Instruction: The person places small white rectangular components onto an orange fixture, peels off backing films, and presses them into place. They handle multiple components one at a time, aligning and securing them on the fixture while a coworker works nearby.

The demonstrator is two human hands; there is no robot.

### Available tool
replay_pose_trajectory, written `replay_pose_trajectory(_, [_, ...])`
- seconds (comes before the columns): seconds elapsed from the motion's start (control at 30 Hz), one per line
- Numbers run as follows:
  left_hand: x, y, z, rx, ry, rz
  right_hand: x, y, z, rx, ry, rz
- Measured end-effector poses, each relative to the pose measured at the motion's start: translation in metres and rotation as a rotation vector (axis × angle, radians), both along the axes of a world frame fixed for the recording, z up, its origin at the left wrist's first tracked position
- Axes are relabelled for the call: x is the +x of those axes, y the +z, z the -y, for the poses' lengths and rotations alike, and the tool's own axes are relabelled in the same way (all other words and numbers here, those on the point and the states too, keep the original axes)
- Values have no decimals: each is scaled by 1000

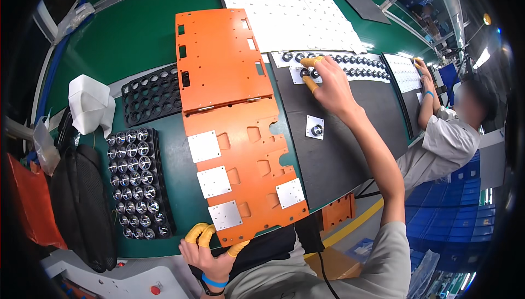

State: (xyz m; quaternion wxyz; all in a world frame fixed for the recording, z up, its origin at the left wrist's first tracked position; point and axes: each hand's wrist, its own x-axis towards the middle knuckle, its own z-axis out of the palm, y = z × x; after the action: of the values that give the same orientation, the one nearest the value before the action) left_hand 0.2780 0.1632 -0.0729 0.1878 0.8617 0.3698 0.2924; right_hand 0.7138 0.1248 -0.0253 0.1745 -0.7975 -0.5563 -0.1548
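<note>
Orange jig (pixel 240 151), in two hinged plates, lay across green bench (pixel 126 36); three square white plates (pixel 214 182) sat in a column on its lower half, a fourth at lower right. Left hand (pixel 210 252), yellow cots on fingertips, curled around jig's near corner, blue band on wrist. Right hand (pixel 328 83) stretched far over black mat (pixel 350 135), thumb and forefinger in yellow cots pinched narrow on small black lens (pixel 305 72) seated on a white square, just below row of lenses (pixel 350 61) along mat's far edge. One more white square with lens (pixel 316 128) lay alone mid-mat. Left of jig: black tray of shiny lenses (pixel 134 181), empty holed tray (pixel 150 96) beyond, white cloth (pixel 87 105) beside. Large white sheet (pixel 290 14) farther back. Right side: another person in grey shirt (pixel 448 140), hands at white sheet on next mat.
</note>
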Motion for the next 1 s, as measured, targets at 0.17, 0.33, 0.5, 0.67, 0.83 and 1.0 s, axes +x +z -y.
replay_pose_trajectory(0.17, [1, -2, -1, 27, -5, 15, -20, 17, 15, 106, 1, 80])
replay_pose_trajectory(0.33, [3, -4, -1, 50, 12, 29, -66, 45, 45, -209, -141, -110])
replay_pose_trajectory(0.5, [4, -4, -1, 70, 3, 40, -78, 30, 59, -421, -155, -125])
replay_pose_trajectory(0.67, [4, -4, -1, 65, 7, 36, -67, 35, 39, -214, -41, -43])
replay_pose_trajectory(0.83, [1, -3, 1, -1, 11, 18, -39, 24, -6, -132, 32, 32])
replay_pose_trajectory(1.0, [2, -5, -1, 43, 1, 22, -22, 8, -21, -133, -17, 60])
